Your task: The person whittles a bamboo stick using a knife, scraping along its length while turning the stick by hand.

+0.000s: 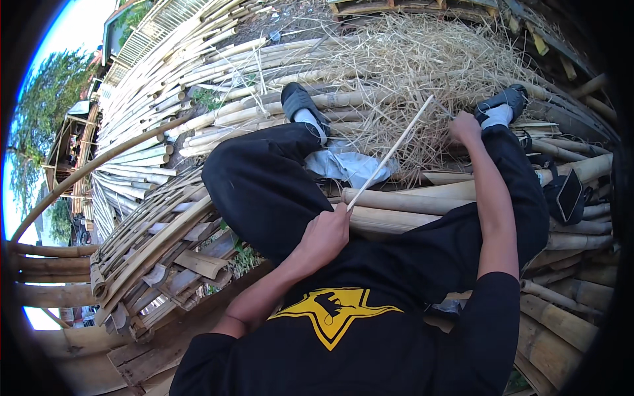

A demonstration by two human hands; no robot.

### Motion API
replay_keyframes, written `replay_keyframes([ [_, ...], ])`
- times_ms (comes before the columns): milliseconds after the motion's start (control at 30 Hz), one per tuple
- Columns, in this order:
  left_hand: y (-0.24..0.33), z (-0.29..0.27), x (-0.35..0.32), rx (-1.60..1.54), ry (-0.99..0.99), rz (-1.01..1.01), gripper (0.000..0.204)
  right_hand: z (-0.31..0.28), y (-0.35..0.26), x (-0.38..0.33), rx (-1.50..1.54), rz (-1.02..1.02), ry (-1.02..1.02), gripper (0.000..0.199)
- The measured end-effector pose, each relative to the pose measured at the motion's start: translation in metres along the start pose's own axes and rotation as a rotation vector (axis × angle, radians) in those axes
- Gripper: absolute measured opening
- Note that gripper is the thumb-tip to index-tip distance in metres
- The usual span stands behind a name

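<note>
My left hand [325, 234] is closed around the lower end of a thin pale bamboo strip [391, 152], which slants up and to the right across my lap. My right hand [464, 127] is stretched out past my right knee, fingers closed on something small and dark at the edge of a heap of bamboo shavings [422, 59]; its shape is too small to tell. I sit on thick bamboo poles [409, 201] with both legs in black trousers spread, feet in dark shoes [300, 102] resting on the poles.
Long bamboo poles [165, 92] lie stacked at the left and behind. Split bamboo slats [158, 257] pile up at my lower left. A crumpled grey cloth [347, 165] lies between my legs. A dark phone-like object [569, 195] rests on poles at the right.
</note>
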State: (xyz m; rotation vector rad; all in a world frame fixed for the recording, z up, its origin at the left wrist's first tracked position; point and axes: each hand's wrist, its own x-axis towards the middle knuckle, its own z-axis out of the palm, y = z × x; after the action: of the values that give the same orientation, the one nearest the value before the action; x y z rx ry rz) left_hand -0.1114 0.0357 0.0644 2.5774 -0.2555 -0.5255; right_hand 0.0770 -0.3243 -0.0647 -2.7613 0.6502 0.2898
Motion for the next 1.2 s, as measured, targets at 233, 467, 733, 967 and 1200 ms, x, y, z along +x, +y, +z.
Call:
replay_keyframes([
  [233,-0.002,-0.017,0.022,-0.080,0.191,-0.060,0.022,0.019,-0.016,0.032,0.455,0.068,-0.036,0.043],
  [467,-0.001,-0.018,0.043,0.349,0.297,-0.031,0.021,-0.046,-0.126,-0.088,0.247,-0.444,-0.125,0.034],
  [733,-0.006,-0.016,0.041,0.339,0.254,0.062,0.015,-0.015,-0.114,-0.100,0.080,-0.545,-0.102,0.027],
  [967,-0.009,-0.014,0.029,0.212,0.214,0.037,0.018,0.008,-0.070,-0.031,0.114,-0.190,0.017,0.028],
  [1200,-0.005,-0.025,-0.005,0.164,0.189,-0.130,0.025,-0.014,0.016,0.021,0.211,0.180,0.068,0.040],
])
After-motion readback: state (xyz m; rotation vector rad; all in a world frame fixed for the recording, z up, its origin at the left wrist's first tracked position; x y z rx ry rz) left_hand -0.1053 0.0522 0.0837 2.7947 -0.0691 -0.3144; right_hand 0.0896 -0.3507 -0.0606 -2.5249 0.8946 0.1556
